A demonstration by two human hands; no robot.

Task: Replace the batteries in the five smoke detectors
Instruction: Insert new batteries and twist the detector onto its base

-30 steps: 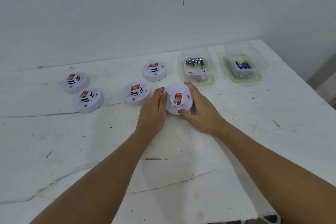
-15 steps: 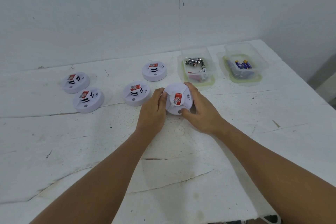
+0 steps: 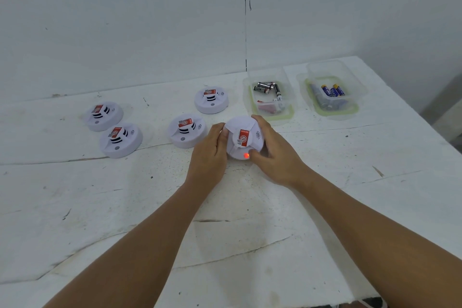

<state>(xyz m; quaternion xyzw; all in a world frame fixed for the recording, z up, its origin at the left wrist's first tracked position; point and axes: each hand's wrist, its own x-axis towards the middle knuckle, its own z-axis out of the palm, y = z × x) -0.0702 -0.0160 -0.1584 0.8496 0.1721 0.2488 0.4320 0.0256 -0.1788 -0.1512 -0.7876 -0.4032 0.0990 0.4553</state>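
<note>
From the head view, both hands grip one white detector (image 3: 243,139) near the middle of the white counter (image 3: 250,232). The left hand (image 3: 208,157) has its fingers (image 3: 217,130) curled against the detector's left edge, and the right hand (image 3: 277,155) has its fingers wrapped round the right and far side, with the thumb by the near rim. A small red light (image 3: 246,156) glows on the detector's near face, below its red label. Four more detectors rest on the counter to the left and behind: one (image 3: 187,130) just beside the left hand, one (image 3: 211,100) farther back, and two (image 3: 121,139) (image 3: 103,115) well to the left. Behind the right hand stand two clear tubs, the nearer tub (image 3: 287,112) holding dark batteries (image 3: 267,87), the far tub (image 3: 350,107) holding blue batteries (image 3: 332,90).
</note>
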